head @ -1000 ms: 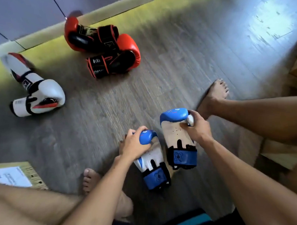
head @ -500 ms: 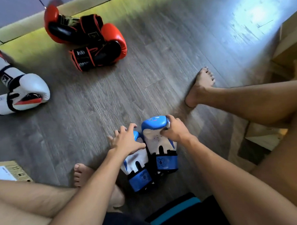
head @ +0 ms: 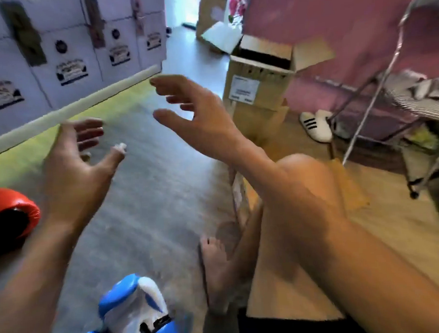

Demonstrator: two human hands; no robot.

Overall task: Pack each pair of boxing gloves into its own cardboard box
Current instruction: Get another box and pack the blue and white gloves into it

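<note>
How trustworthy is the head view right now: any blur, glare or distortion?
Head view: motion blur softens everything; left hand and right hand, both open and empty, show smeared fingers; the label on the open cardboard box is unreadable; the blue-and-white boxing glove is cropped at the bottom edge; the doorway is blown out; wide-angle bends the white cartons.

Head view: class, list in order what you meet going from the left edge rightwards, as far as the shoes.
red boxing glove → left hand → right hand → open cardboard box → white striped shoes
</note>
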